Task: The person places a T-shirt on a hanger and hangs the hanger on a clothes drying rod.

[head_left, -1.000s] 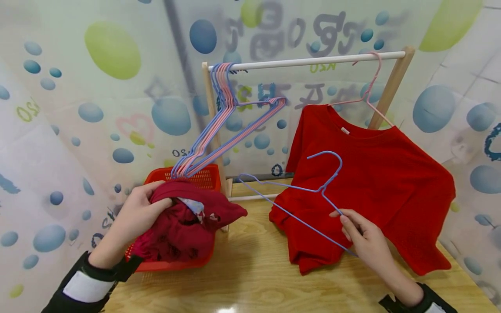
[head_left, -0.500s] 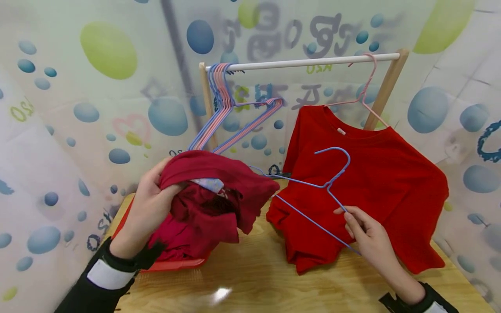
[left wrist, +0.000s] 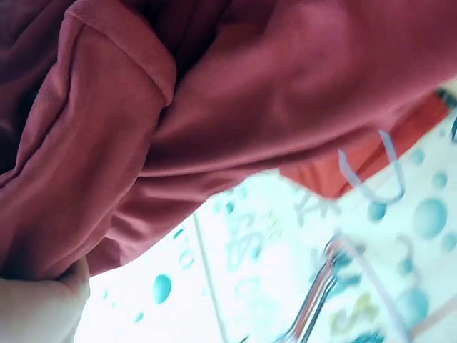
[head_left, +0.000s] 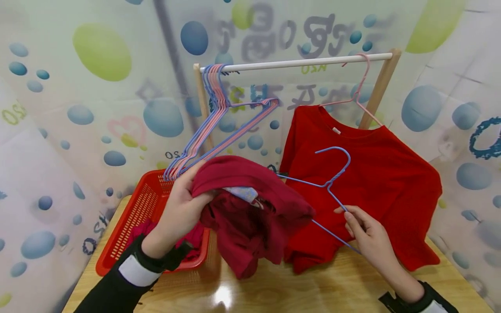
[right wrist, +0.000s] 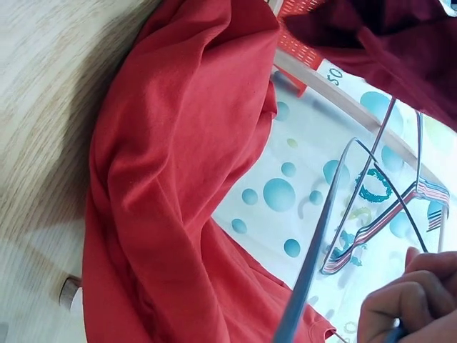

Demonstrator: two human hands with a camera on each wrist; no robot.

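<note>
My left hand [head_left: 182, 213] grips a bunched dark red garment [head_left: 250, 174] by its upper edge, where a pale printed label shows inside the opening. The garment hangs in loose folds over the table. My right hand [head_left: 365, 230] pinches one arm of a blue clothes hanger [head_left: 332, 178], its hook pointing up. The hanger's far end is out of sight at the garment; whether it lies inside or behind, I cannot tell. In the left wrist view the cloth [left wrist: 300, 78] fills the upper part; the right wrist view shows the hanger's bar [right wrist: 314, 257] close up.
A bright red T-shirt [head_left: 352, 165] hangs from a pink hanger [head_left: 358, 93] on the right of a rack's white rail [head_left: 289, 64]. Several blue and pink hangers [head_left: 213, 117] cluster at the rail's left. An orange-red basket [head_left: 121, 230] with more dark red cloth [head_left: 193, 241] stands on the wooden table [head_left: 188, 291].
My left hand has carried the dark red garment up from the basket and rightwards to the blue hanger, covering its left end. The basket is uncovered; my right hand has barely moved.
</note>
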